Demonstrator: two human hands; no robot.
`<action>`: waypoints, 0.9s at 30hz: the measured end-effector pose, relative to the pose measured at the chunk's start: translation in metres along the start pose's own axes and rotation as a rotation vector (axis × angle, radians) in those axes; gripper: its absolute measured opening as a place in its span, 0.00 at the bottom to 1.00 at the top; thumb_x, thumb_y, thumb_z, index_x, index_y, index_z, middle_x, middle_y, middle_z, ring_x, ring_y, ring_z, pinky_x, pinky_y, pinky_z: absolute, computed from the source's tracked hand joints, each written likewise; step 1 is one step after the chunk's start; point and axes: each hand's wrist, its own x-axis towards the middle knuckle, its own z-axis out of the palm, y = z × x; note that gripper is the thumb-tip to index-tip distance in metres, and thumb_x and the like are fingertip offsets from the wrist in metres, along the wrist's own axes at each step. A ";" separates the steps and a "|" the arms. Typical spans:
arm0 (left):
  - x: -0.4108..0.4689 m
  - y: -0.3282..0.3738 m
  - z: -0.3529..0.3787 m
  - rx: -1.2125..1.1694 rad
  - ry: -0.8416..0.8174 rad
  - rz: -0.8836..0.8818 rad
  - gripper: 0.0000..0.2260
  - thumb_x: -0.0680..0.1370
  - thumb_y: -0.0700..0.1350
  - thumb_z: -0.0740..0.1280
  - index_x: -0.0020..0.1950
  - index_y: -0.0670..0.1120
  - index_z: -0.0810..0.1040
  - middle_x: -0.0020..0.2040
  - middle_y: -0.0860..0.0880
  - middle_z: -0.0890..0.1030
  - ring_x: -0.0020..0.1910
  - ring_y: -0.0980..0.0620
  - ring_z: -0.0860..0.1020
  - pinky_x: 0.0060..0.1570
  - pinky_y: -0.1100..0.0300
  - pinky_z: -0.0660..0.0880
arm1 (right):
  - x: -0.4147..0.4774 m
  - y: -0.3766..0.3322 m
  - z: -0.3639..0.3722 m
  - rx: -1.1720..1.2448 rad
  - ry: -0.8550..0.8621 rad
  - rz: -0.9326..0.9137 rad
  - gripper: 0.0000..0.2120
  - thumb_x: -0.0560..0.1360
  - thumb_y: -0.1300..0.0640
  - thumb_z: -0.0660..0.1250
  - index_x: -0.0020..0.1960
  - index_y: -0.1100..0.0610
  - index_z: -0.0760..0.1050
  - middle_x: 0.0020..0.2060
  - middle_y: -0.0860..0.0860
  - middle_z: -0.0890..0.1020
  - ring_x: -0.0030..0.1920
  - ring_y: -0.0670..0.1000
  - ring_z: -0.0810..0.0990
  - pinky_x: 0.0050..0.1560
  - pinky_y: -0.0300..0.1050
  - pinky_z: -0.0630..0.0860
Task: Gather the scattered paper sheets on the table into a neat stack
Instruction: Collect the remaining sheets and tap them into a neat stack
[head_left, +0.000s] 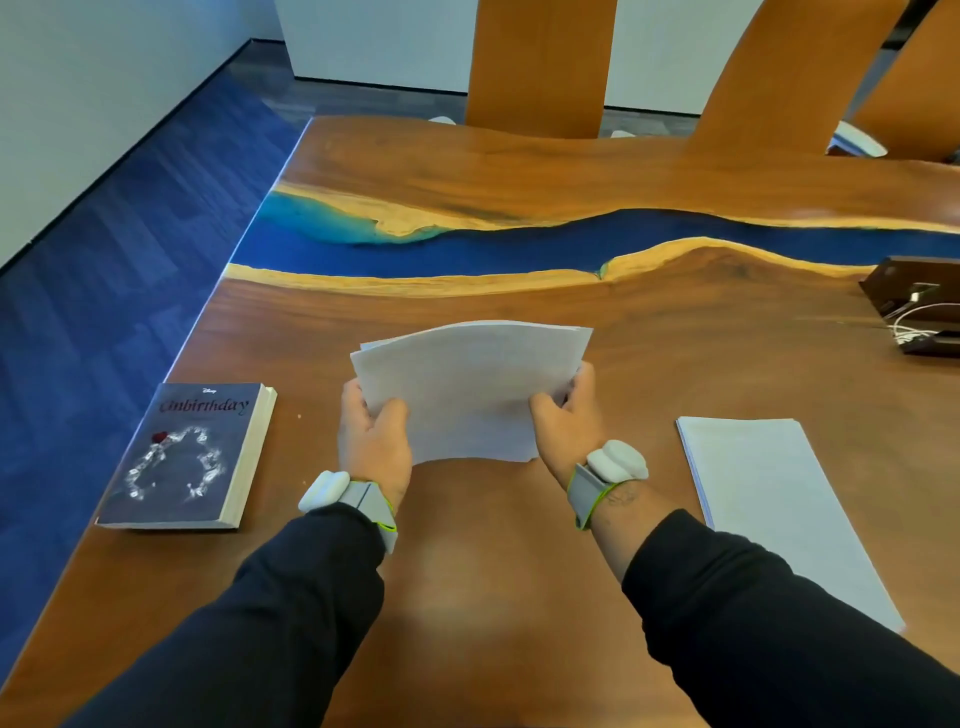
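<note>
A bundle of white paper sheets (470, 387) is held up above the middle of the wooden table (519, 571), bowed upward across its width. My left hand (371, 441) grips its left edge, thumb on the near face. My right hand (569, 421) grips the right edge the same way. The sheet edges at the top look slightly uneven. A second stack of white sheets (774, 509) lies flat on the table to the right, partly covered by my right sleeve.
A dark paperback book (189, 454) lies near the table's left edge. A dark box with white cables (919, 306) sits at the far right. A blue resin strip (467, 247) crosses the tabletop. Wooden chair backs (537, 67) stand behind the far edge.
</note>
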 end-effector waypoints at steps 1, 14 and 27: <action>0.001 -0.002 0.000 0.011 0.002 -0.010 0.11 0.74 0.45 0.62 0.49 0.62 0.74 0.45 0.56 0.81 0.47 0.52 0.80 0.45 0.54 0.78 | 0.000 0.003 0.002 -0.014 -0.015 0.018 0.11 0.76 0.65 0.60 0.56 0.53 0.67 0.40 0.45 0.75 0.35 0.36 0.75 0.29 0.27 0.69; 0.011 -0.018 0.003 0.295 -0.016 -0.030 0.08 0.82 0.42 0.54 0.55 0.53 0.69 0.44 0.52 0.75 0.43 0.49 0.73 0.42 0.54 0.69 | 0.010 0.033 0.012 -0.328 -0.166 0.151 0.08 0.80 0.55 0.57 0.52 0.48 0.57 0.34 0.44 0.63 0.30 0.47 0.63 0.33 0.42 0.63; -0.015 -0.042 0.085 0.644 -0.196 -0.071 0.06 0.83 0.46 0.57 0.49 0.48 0.72 0.41 0.49 0.76 0.34 0.51 0.72 0.32 0.57 0.67 | 0.032 0.069 -0.092 -0.460 0.040 0.185 0.12 0.81 0.53 0.57 0.54 0.62 0.71 0.48 0.63 0.78 0.45 0.63 0.77 0.44 0.51 0.73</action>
